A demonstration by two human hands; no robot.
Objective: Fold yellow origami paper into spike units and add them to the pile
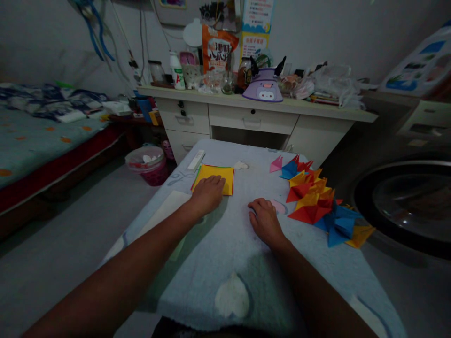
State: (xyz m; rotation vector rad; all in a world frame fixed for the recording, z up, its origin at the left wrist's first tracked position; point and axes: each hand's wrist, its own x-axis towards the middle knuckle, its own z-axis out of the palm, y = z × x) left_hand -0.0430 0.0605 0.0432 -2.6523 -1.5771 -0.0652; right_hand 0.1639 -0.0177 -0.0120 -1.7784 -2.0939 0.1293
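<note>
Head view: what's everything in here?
Table: one, pale blue cover, centre
Paper stack: one, yellow on top, table's far left
Paper figures: several, red, blue, yellow, pink, table's right
Case: one, white, beside paper stack
Desk: one, white, behind table
Visor: one, purple, on desk
Pouch: one, orange, on desk
Clutter: many, mixed, on desk
Bin: one, pink, left floor
Bed: one, patterned, far left
Washing machine: one, dark, right
Left hand: one, on paper stack
Right hand: one, near paper figures

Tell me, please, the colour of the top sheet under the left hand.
Yellow; the top sheet shows best in the head view.
</note>
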